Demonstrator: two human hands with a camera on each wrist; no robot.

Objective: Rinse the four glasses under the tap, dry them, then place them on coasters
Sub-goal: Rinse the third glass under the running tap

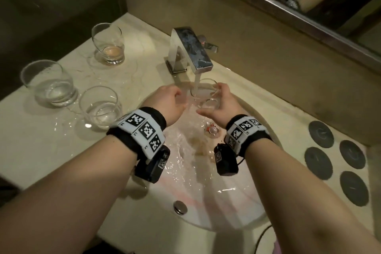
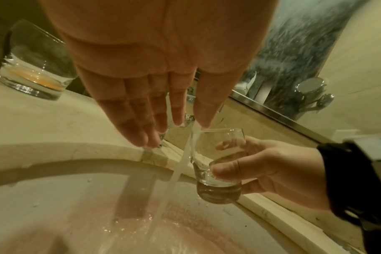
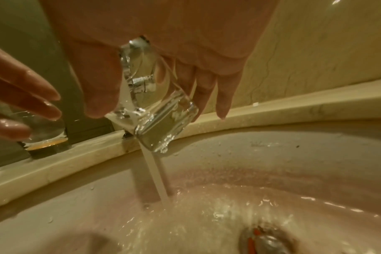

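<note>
Head view, right hand (image 1: pixel 218 107) gripping tilted glass (image 1: pixel 206 95) under running tap (image 1: pixel 190 49), left hand (image 1: pixel 170 102) loose, amber dregs in far glass (image 1: pixel 109 44).

Head above; wrists close, seemingly sharing tap stream (image 2: pixel 180 165)

Head view: left hand (image 1: pixel 169 101) fingertips curl under the palm, out of sight, so can't tell if they touch the water stream (image 1: pixel 196 82); glass (image 1: pixel 206 95) base is covered by right hand (image 1: pixel 221 107). Left-wrist view: tap (image 2: pixel 188 118) mostly hidden behind left-hand fingers (image 2: pixel 139 120), and the amber-bottomed glass (image 2: pixel 33 72) far left of them is partly blurred. Right-wrist view: left hand cut off by pic's left edge, drain (image 3: pixel 265 240) cut off at bottom edge below right hand.
</note>
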